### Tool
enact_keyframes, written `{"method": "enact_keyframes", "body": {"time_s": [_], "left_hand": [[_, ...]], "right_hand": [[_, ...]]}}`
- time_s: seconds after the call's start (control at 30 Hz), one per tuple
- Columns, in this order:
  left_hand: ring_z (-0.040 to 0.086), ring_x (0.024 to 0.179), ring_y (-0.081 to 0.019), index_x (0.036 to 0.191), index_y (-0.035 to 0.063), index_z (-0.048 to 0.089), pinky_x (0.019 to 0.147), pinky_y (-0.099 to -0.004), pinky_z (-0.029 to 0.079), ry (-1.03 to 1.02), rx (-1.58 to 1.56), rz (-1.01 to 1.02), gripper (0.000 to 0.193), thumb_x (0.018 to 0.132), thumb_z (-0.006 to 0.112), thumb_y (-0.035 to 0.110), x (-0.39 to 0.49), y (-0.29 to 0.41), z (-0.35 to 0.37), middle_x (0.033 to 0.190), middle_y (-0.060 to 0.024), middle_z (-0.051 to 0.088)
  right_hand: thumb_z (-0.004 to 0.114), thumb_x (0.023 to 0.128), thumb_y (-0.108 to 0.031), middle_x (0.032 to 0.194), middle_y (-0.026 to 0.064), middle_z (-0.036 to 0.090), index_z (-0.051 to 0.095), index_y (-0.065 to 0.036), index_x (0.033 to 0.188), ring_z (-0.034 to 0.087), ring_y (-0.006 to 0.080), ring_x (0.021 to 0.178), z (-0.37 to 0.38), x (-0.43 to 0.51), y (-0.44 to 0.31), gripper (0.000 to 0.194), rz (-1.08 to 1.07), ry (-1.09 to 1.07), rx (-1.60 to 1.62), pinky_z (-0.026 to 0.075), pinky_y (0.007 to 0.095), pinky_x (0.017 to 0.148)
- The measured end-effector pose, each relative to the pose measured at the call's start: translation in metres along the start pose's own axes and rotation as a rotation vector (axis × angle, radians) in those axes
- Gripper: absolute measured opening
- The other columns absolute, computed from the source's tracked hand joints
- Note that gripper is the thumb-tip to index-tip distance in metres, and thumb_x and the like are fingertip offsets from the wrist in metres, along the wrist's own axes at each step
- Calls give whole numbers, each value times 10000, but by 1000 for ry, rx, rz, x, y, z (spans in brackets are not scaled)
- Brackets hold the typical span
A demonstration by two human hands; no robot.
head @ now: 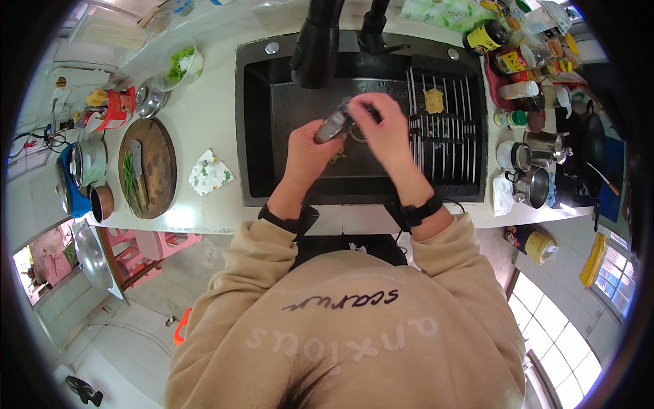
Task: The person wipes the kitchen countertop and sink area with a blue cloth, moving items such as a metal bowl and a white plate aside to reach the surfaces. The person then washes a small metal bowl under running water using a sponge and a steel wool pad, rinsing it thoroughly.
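Above the black sink (301, 163), my left hand (309, 153) grips the lower end of a small dark metallic object (334, 125) with a shiny side. Its exact kind cannot be told. My right hand (384, 122), a little blurred, curls its fingers over the object's upper end, where a dark part shows between thumb and fingers. Beneath the hands is a round metal drain (357, 135), partly hidden. Wet yellowish-green scraps (337, 156) lie on the sink floor beside it. The black faucet (314, 56) hangs just beyond my hands.
A metal rack (447, 153) spans the sink's right side, with a yellow sponge-like piece (434, 101) on it. To the left are a patterned cloth (210, 173) and a round wooden board (161, 168) bearing a cleaver (137, 166) and green stalks (129, 179). Jars (513, 59) and pots (534, 186) crowd the right.
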State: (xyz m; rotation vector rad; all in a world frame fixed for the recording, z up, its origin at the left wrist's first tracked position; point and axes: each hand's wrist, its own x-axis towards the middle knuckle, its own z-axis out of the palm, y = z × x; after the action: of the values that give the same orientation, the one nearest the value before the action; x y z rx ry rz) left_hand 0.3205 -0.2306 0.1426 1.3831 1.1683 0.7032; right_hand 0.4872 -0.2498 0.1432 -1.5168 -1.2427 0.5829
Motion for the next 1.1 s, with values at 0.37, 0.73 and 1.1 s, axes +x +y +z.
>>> {"method": "enact_keyframes", "body": {"time_s": [0.37,0.73,1.1], "left_hand": [[480,638,-24,810,-12,699,574,-214,416,113,-104,3,33,781,699,3,-8,1,15,657,56,572],[532,681,-31,876,-16,724,620,-209,440,37,-169,25,119,776,773,25,-11,1,2,724,41,625],[517,636,-103,871,14,622,593,-256,423,-98,342,125,182,770,755,86,-16,42,-14,712,-47,570]], "right_hand": [[702,844,-48,948,115,677,663,-24,895,649,299,917,4,-1,-5,68,-224,38,-62,516,355,825],[639,952,-139,967,-17,648,678,-25,1025,579,87,940,-6,9,18,142,454,-150,409,457,234,844],[579,972,-148,885,-19,537,589,-49,961,493,83,839,-17,12,14,100,211,-213,381,422,234,762]]}}
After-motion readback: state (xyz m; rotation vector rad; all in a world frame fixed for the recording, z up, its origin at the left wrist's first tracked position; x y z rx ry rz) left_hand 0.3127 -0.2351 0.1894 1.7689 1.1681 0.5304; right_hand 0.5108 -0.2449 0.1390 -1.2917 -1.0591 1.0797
